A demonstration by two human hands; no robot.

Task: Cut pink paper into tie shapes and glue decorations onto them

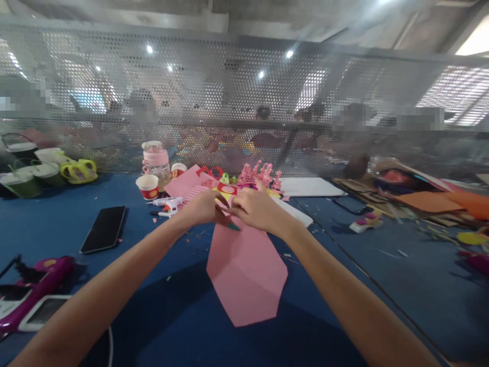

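A pink paper cutout [248,275] with angled edges lies lengthwise on the blue table in front of me. At its far end my left hand [206,208] and my right hand [256,206] meet, fingers bent and pinched close together. A small pale piece shows between the fingertips, but its kind is hidden. Just below the left fingers, a slim green pointed piece [234,226] rests over the paper. Behind the hands stand pink paper flowers [262,173]. A white-and-orange glue gun [170,205] lies beside my left wrist.
Left of me are a black phone [104,229], a purple device [42,275], a paper cup [147,186] and a pink-lidded bottle [156,160]. Orange paper [431,201] and scraps lie at right. A perforated metal screen [229,102] borders the table's back, with people beyond.
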